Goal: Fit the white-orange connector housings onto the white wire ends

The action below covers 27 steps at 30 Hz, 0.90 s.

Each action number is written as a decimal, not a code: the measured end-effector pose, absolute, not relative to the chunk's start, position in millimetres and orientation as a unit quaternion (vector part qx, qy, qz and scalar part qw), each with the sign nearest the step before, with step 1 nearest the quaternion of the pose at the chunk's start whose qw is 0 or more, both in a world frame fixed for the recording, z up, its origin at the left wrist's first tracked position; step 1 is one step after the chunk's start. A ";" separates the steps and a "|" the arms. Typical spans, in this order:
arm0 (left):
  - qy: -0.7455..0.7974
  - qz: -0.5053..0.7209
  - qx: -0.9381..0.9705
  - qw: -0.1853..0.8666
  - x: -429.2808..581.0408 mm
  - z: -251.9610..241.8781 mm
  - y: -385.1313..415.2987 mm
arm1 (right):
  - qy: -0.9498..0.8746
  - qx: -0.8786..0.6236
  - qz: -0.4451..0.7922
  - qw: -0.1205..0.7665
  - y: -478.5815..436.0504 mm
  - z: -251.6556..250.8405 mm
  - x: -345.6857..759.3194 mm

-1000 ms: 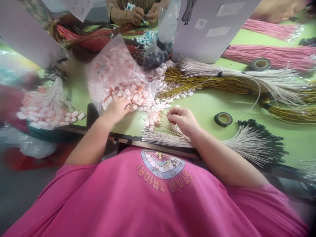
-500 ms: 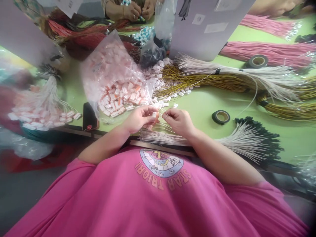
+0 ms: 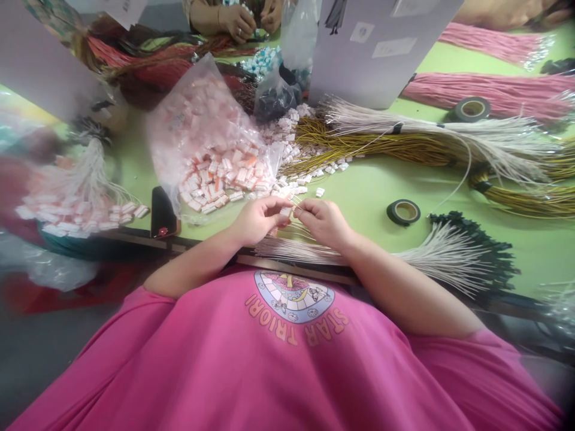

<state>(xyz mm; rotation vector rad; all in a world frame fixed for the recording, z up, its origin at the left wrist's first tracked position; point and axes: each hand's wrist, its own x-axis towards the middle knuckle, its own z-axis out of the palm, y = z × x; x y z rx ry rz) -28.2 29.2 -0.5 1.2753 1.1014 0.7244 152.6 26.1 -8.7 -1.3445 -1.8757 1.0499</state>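
My left hand (image 3: pixel 256 219) pinches a small white-and-pink plastic connector (image 3: pixel 284 211) just above the table's near edge. My right hand (image 3: pixel 324 222) is closed in a pinch on a thin pale wire, its tip held against that connector. The two hands touch at the fingertips. Under them lies a bundle of pale wires (image 3: pixel 431 254) running right to black ends. A clear bag of pink-and-white connectors (image 3: pixel 211 149) lies open just beyond my left hand, with loose connectors (image 3: pixel 291 185) spilled beside it.
A black tape roll (image 3: pixel 403 212) sits right of my hands, another (image 3: pixel 470 109) farther back. Yellow (image 3: pixel 381 149) and pink wire bundles (image 3: pixel 485 93) lie across the green table. A finished wired bunch (image 3: pixel 76 197) lies at left. Another person's hands (image 3: pixel 245 18) work at the far edge.
My left hand left the connector pile with one connector and came to meet my right hand. Both hands now press together at the fingertips, closer than half a second ago.
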 end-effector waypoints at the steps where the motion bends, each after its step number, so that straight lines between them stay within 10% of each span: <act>1: 0.479 0.316 0.569 0.588 -27.5 -1.0 29.0 | -0.705 -0.506 0.397 0.298 26.2 -8.9 153.0; 27: 0.436 0.272 0.817 0.261 -54.2 8.6 45.8 | -0.721 -0.496 0.360 0.324 31.6 -6.0 160.1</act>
